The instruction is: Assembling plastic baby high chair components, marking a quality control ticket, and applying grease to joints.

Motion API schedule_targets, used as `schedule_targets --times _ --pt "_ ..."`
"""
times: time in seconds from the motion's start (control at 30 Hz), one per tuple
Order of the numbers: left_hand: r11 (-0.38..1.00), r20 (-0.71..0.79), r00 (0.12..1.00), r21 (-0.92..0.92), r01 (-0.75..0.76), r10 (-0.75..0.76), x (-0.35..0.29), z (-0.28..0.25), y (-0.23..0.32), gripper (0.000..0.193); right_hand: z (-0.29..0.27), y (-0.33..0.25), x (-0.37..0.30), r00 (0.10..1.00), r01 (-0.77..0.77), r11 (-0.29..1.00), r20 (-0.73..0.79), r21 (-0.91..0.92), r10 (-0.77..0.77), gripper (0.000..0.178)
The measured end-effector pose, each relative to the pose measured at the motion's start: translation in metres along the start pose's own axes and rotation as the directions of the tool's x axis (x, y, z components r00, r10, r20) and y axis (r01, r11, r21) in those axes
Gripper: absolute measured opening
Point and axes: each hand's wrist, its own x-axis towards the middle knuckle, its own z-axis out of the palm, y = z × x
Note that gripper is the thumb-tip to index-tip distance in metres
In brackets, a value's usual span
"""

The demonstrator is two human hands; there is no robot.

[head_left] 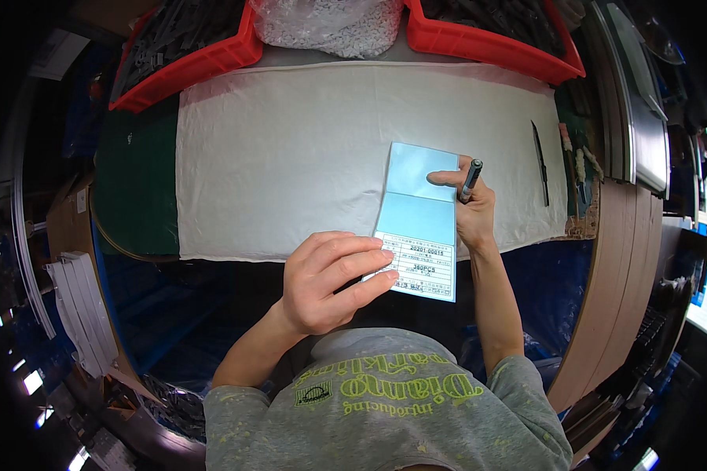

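A light blue strip of label backing (420, 216) is held up over the near edge of the white cloth. Creases cross it, and its lower end bears a white printed label (428, 271) with black text. My left hand (326, 279) grips that lower end from the left, its fingers lying over the label's left side; the thumb is hidden. On the strip's right edge, my right hand (477, 216) pinches the upper part with its thumb on top. A dark marker pen (470, 180) also sits in my right hand, pointing up beside the strip.
White cloth (283, 157) covers the green table (133, 180). Along the far side stand a left red bin (204, 74) and a right red bin (495, 59) of dark parts, with a clear bag of small white pieces (330, 27) between. A thin dark tool (540, 161) lies at right.
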Motion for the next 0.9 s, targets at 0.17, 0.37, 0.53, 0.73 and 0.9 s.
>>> schedule_targets --times 0.17,0.37,0.53,0.73,0.9 --pt "0.914 -0.223 0.93 -0.35 0.204 -0.293 0.021 -0.026 -0.005 0.013 0.002 -0.013 0.006 0.998 -0.028 0.991 -0.063 -0.132 0.02 0.035" --pt "0.664 -0.22 0.709 -0.603 0.442 -0.67 0.066 -0.067 -0.049 0.013 -0.003 -0.028 0.012 0.995 -0.05 0.985 0.073 -0.165 0.063 0.014" --pt "0.423 -0.077 0.482 -0.612 0.668 -0.873 0.082 -0.068 -0.083 0.015 -0.008 -0.039 0.008 0.942 -0.304 0.953 0.151 0.012 0.299 0.022" --pt "0.349 -0.03 0.41 -0.583 0.733 -0.911 0.076 -0.06 -0.1 0.014 -0.005 -0.036 0.002 0.867 -0.486 0.87 0.167 0.081 0.469 0.028" --pt "0.33 -0.001 0.403 -0.577 0.747 -0.915 0.075 -0.059 -0.101 0.014 -0.006 -0.034 0.001 0.869 -0.485 0.87 0.162 0.09 0.468 0.029"
